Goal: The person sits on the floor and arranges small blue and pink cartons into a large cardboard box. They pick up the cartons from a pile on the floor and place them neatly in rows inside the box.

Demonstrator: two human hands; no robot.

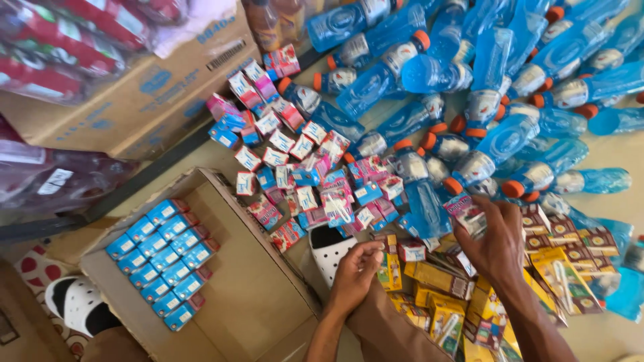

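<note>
My right hand (pixel 498 243) is closed around a small pink juice carton (pixel 464 213), held just above a heap of yellow and brown cartons (pixel 439 281). Lower and to the left, my left hand (pixel 355 275) rests with curled fingers at the edge of that heap, touching a yellow carton (pixel 388 268); whether it grips it I cannot tell. A spread of small pink and blue cartons (pixel 315 174) lies on the floor beyond my hands.
An open cardboard box (pixel 248 302) at lower left holds two neat rows of blue cartons (pixel 164 258). Several blue bottles with orange caps (pixel 483 87) cover the upper right. A larger closed box (pixel 141 94) and wrapped packs sit upper left. White sandals (pixel 79 303) lie nearby.
</note>
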